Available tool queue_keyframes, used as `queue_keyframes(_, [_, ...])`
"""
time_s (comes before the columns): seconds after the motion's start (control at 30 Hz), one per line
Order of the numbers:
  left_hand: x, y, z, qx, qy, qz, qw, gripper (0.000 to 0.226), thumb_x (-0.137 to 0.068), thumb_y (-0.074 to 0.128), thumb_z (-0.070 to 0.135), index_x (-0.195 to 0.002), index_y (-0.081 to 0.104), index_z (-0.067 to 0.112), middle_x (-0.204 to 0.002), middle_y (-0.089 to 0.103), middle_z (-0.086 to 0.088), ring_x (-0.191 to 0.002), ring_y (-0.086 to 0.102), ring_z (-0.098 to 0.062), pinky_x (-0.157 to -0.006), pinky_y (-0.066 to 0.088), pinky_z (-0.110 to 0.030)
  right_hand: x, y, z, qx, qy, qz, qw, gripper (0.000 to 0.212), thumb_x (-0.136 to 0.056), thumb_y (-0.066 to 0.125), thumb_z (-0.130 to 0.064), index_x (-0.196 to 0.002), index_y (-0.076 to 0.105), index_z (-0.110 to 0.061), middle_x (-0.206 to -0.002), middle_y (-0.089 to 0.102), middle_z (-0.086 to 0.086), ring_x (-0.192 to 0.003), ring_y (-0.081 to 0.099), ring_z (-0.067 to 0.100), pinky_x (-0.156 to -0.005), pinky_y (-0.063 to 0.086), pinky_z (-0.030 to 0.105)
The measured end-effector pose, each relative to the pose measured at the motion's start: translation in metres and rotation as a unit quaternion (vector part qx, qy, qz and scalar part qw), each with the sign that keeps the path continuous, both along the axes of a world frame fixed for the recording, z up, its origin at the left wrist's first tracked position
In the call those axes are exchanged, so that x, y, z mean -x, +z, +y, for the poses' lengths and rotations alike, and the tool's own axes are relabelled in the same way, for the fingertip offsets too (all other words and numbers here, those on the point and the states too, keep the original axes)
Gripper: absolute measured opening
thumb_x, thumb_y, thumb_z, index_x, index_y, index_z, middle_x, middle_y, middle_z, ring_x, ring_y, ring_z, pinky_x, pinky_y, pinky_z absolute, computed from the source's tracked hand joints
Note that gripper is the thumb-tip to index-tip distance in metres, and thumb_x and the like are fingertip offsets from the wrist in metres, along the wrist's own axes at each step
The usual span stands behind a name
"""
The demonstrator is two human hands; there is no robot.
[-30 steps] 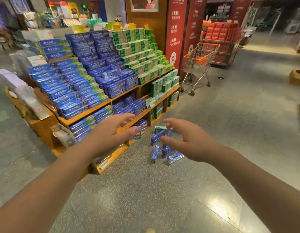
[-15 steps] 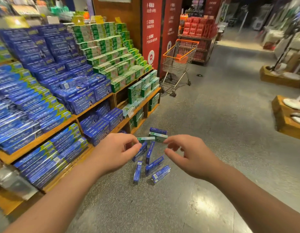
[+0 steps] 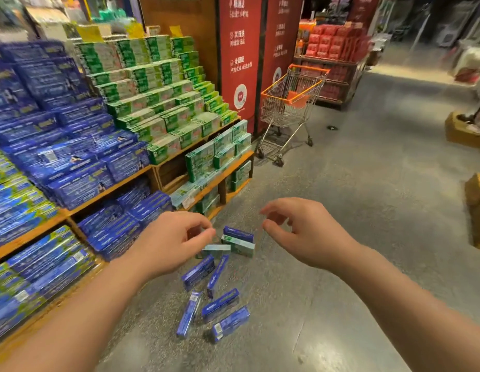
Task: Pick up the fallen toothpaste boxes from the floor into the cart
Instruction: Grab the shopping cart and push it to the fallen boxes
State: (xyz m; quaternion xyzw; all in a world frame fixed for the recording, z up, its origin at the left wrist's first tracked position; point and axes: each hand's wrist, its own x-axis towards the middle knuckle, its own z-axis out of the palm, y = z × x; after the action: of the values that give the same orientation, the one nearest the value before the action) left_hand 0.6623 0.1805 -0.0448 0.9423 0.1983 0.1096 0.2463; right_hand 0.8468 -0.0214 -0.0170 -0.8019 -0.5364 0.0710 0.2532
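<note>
Several fallen toothpaste boxes lie scattered on the grey floor: blue ones (image 3: 220, 304) in a loose pile, and two pale green ones (image 3: 238, 246) with a blue box (image 3: 238, 233) behind them. My left hand (image 3: 174, 242) hovers above the pile's left side, fingers curled, holding nothing. My right hand (image 3: 306, 232) hangs above and to the right of the boxes, fingers apart and empty. The shopping cart (image 3: 289, 114), wire with orange trim, stands further off by the red pillar.
A wooden display shelf (image 3: 104, 194) stacked with blue and green toothpaste boxes runs along the left. Red banners (image 3: 238, 63) and a shelf of red packs (image 3: 332, 57) stand behind the cart. Wooden platforms (image 3: 477, 208) sit at the right.
The view has moved closer to the fallen boxes and the cart. Both hands have lowered toward the pile, still empty.
</note>
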Motion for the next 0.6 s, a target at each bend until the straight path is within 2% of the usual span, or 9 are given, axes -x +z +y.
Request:
queue_keyframes(0.17, [-0.113, -0.004, 0.017, 0.017, 0.038, 0.004, 0.999, 0.012, -0.095, 0.062, 0.044, -0.093, 0.072, 0.037, -0.082, 0.069, 0.020, -0.074, 0.062, 0.001, -0.067, 0.052, -0.029, -0.132, -0.007, 0.015, 0.006, 0.026, 0.011, 1.000, 0.024, -0.097, 0.059, -0.040, -0.118, 0.066, -0.031, -0.098, 0.068, -0.010, -0.088, 0.063, 0.007, -0.076, 0.055, 0.036])
queue_keyframes(0.27, [-0.198, -0.013, 0.035, 0.034, 0.041, -0.013, 0.998, 0.005, -0.094, 0.066, 0.041, -0.096, 0.070, 0.040, -0.083, 0.067, 0.022, -0.078, 0.059, 0.007, -0.066, 0.046, -0.024, -0.218, -0.018, 0.035, -0.003, 0.021, 0.013, 1.000, 0.024, -0.097, 0.060, -0.040, -0.119, 0.066, -0.030, -0.097, 0.067, -0.011, -0.089, 0.063, 0.006, -0.077, 0.054, 0.036])
queue_keyframes(0.37, [-0.299, -0.025, 0.062, 0.053, 0.029, -0.027, 0.998, 0.015, -0.094, 0.067, 0.037, -0.109, 0.070, 0.038, -0.097, 0.067, 0.024, -0.088, 0.059, 0.013, -0.074, 0.049, -0.022, -0.311, -0.028, 0.063, -0.004, 0.021, 0.005, 1.000, 0.028, -0.098, 0.060, -0.039, -0.122, 0.065, -0.027, -0.099, 0.067, -0.011, -0.091, 0.062, 0.007, -0.078, 0.054, 0.035])
queue_keyframes(0.47, [-0.412, -0.030, 0.098, 0.072, 0.009, -0.023, 0.997, 0.032, -0.093, 0.066, 0.043, -0.124, 0.066, 0.036, -0.111, 0.067, 0.022, -0.100, 0.061, 0.007, -0.083, 0.050, -0.020, -0.411, -0.027, 0.097, 0.005, 0.016, 0.000, 1.000, 0.028, -0.099, 0.058, -0.040, -0.124, 0.063, -0.029, -0.101, 0.067, -0.011, -0.093, 0.062, 0.007, -0.079, 0.054, 0.036])
queue_keyframes(0.6, [-0.571, -0.006, 0.140, 0.082, -0.012, -0.031, 0.996, 0.034, -0.095, 0.064, 0.043, -0.129, 0.062, 0.038, -0.115, 0.065, 0.022, -0.098, 0.058, 0.008, -0.080, 0.049, -0.018, -0.546, -0.004, 0.138, 0.010, -0.001, -0.002, 1.000, 0.030, -0.099, 0.057, -0.041, -0.127, 0.060, -0.030, -0.103, 0.066, -0.013, -0.096, 0.061, 0.005, -0.082, 0.054, 0.035])
